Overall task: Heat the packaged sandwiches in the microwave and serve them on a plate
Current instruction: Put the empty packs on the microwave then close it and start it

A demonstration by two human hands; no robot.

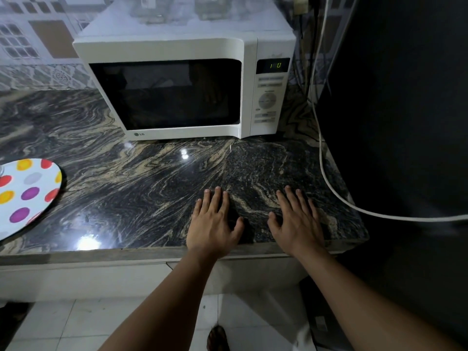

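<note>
Presently, both hands are lying flat on the marble-patterned counter [141, 178], just in front of the white LG microwave [177, 87]. The left hand [214, 224] and the right hand [297, 221] are resting palm down, side by side and apart, fingers [217, 198] straight, spread and released, grasping nothing. The microwave door [164, 95] is standing closed, its window too dark to show the inside, and the green display [274, 65] is showing digits. The packaged sandwiches are not appearing anywhere on the counter; judging from the closed door and lit display, they are probably sitting inside, heating. The polka-dot plate [25, 193] is waiting bare at the left edge of the counter, well apart from the hands. A white cable [329, 178] is trailing across the counter's right corner. In my judgement, the sandwiches are going to handle light, soft and easily crushed, with hot, slippery wrapping; a gentle hold at the package's edges or corners is advisable.
</note>
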